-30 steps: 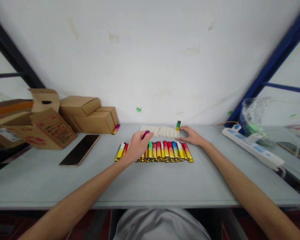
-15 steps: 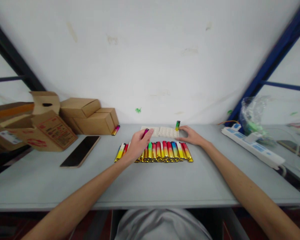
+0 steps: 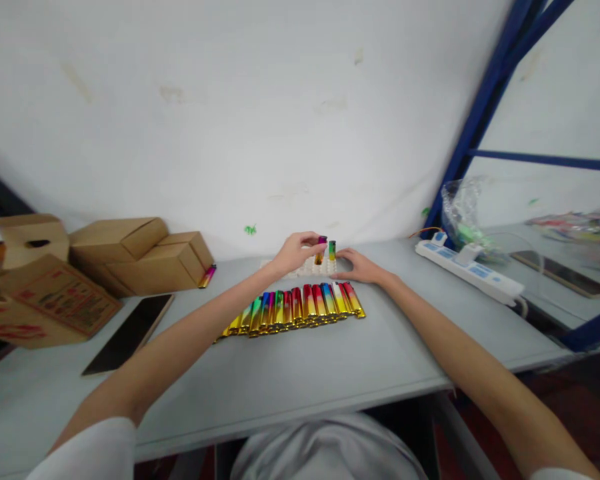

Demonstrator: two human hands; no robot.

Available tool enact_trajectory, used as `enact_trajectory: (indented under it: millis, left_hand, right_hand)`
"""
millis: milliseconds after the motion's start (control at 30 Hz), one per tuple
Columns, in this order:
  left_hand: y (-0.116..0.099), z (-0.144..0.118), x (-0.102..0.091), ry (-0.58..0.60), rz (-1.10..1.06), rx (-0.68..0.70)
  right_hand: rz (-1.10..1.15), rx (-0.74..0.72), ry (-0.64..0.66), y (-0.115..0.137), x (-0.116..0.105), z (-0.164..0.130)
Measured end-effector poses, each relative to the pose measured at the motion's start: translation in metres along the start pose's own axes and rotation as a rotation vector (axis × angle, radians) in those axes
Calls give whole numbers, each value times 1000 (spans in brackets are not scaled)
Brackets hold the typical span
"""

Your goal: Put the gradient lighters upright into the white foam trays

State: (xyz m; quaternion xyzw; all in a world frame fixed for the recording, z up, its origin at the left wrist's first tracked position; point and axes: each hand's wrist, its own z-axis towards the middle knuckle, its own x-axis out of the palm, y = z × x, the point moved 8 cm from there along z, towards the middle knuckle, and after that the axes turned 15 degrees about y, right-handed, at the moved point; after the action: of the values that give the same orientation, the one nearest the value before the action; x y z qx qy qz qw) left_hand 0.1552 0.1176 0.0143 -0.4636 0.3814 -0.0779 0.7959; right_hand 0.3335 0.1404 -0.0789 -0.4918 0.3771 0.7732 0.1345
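Pinched upright in my left hand (image 3: 296, 255) is a purple and gold lighter (image 3: 321, 251), its lower end at the white knobbly tray (image 3: 307, 269). Just right of it, a green and yellow lighter (image 3: 332, 251) stands upright in the tray. My right hand (image 3: 361, 267) grips the tray's right end, thumb on the near side and fingers on the far side. A pile of shiny multicoloured lighters (image 3: 310, 305) lies in front of the tray. My left forearm hides the pile's left part.
To the left are an open carton (image 3: 55, 300), closed brown boxes (image 3: 140, 260), a phone (image 3: 130, 333) and a loose lighter (image 3: 207, 276). A white power strip (image 3: 470, 273) and a clear plastic bag (image 3: 463, 213) lie at the right. The wall (image 3: 230, 133) rises behind.
My left hand has carried the purple lighter from above the pile right to the tray, beside the standing lighter. My right hand stays at the tray's end. The camera view has turned right.
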Motion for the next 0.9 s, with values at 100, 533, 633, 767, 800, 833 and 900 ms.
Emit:
enact_trajectory:
  millis: [100,533,633,767,800,833,900]
  left_hand:
    - [12,25,1,-33,70,13]
    - [32,60,14,168,311,18]
    - [27,66,19,238,340,9]
    - [24,66,25,189,354,-4]
    - [25,66,26,170,346,-7]
    - [26,65,27,157,336,-12]
    - [29,63,27,139,316,-28]
  right_hand:
    - [-7,-16,3,2,0,0]
    - [-11,-12,16,2,0,2]
    - [-6,-5,20,1,0,2]
    - [3,7,26,1,0,2]
    - [3,9,28,1,0,2]
    - [2,11,30,1,0,2]
    - [-7,12,32,2,0,2]
